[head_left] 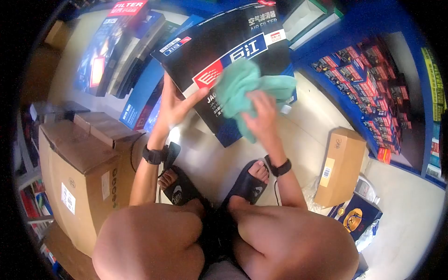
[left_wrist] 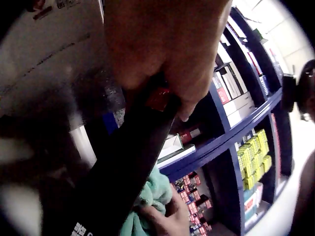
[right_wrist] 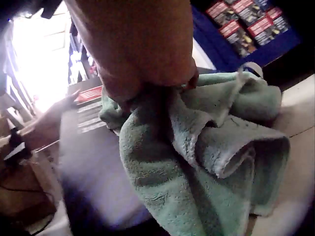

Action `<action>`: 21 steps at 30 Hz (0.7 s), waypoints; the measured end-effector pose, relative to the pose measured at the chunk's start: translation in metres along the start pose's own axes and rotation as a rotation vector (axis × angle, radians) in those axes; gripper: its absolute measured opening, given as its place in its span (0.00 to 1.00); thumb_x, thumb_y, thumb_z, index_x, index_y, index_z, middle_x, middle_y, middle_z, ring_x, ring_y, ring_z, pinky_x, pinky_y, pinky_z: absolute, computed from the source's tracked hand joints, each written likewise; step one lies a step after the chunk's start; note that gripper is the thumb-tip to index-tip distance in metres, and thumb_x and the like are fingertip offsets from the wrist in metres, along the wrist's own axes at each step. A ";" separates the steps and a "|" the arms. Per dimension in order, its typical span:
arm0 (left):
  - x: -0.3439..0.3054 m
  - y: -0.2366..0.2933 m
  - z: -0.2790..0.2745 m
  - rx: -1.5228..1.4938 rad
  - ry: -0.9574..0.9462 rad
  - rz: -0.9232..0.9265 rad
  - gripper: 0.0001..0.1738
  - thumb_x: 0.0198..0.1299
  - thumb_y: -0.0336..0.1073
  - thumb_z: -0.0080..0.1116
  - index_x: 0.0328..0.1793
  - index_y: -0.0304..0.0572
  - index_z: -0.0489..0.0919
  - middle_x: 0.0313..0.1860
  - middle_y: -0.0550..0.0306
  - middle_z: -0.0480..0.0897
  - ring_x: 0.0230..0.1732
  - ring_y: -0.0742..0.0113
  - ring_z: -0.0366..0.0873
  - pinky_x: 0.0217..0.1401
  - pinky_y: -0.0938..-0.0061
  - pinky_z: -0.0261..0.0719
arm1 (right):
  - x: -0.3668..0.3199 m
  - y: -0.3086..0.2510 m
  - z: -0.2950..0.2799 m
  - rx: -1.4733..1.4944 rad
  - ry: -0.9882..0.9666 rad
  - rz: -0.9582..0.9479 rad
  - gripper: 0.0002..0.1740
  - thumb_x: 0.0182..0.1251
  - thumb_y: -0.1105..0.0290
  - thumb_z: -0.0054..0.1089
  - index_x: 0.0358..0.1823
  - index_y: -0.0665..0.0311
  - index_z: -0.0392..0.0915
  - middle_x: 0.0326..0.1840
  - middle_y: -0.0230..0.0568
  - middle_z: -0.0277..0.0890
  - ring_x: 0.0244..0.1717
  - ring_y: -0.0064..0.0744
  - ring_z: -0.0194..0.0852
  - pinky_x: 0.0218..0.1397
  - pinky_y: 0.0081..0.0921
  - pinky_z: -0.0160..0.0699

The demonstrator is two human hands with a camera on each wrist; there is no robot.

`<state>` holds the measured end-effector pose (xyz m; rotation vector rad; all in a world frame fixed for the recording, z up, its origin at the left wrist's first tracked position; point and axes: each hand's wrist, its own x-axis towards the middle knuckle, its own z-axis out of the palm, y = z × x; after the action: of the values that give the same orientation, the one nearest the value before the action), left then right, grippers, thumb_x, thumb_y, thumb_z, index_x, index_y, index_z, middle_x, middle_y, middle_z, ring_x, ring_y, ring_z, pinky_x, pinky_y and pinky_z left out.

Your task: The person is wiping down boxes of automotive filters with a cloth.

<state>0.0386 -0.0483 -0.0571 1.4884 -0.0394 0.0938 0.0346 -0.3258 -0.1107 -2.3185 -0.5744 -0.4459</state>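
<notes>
Green and soft, the cloth [head_left: 242, 88] sits bunched on the front of a big black box [head_left: 224, 42]. The right hand [head_left: 261, 114] grips the cloth and presses it on the box. The left hand [head_left: 175, 105] holds the box by its edge, fingers wrapped round it. The box is tilted, its low corner near the floor [head_left: 308, 126], just past two black sandals [head_left: 245, 184]. Brown boxes [head_left: 79, 158] sit at the left, a blue shelf [head_left: 368, 23] at the right.
</notes>
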 end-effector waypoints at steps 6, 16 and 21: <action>-0.004 -0.009 -0.005 -0.085 -0.071 0.119 0.76 0.50 0.44 0.91 0.96 0.37 0.48 0.90 0.49 0.64 0.89 0.58 0.60 0.92 0.61 0.57 | 0.025 -0.071 0.004 0.128 0.073 -0.128 0.32 0.49 0.70 0.84 0.60 0.60 0.85 0.57 0.38 0.82 0.56 0.46 0.82 0.65 0.45 0.73; 0.000 0.016 0.008 -0.159 -0.106 0.125 0.66 0.56 0.26 0.86 0.94 0.39 0.52 0.86 0.48 0.68 0.86 0.57 0.65 0.89 0.58 0.63 | 0.071 -0.083 -0.008 0.104 0.174 -0.150 0.30 0.53 0.71 0.80 0.62 0.55 0.87 0.59 0.34 0.84 0.58 0.43 0.82 0.67 0.45 0.71; -0.002 0.013 0.005 -0.139 0.023 -0.008 0.56 0.63 0.30 0.83 0.91 0.38 0.57 0.82 0.48 0.73 0.82 0.58 0.70 0.86 0.60 0.68 | 0.053 -0.083 -0.004 0.078 0.028 -0.205 0.28 0.52 0.72 0.78 0.59 0.53 0.88 0.57 0.32 0.83 0.55 0.42 0.83 0.68 0.47 0.71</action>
<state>0.0361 -0.0524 -0.0435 1.3479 -0.0212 0.0995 0.0353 -0.2595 -0.0381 -2.1854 -0.8051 -0.5410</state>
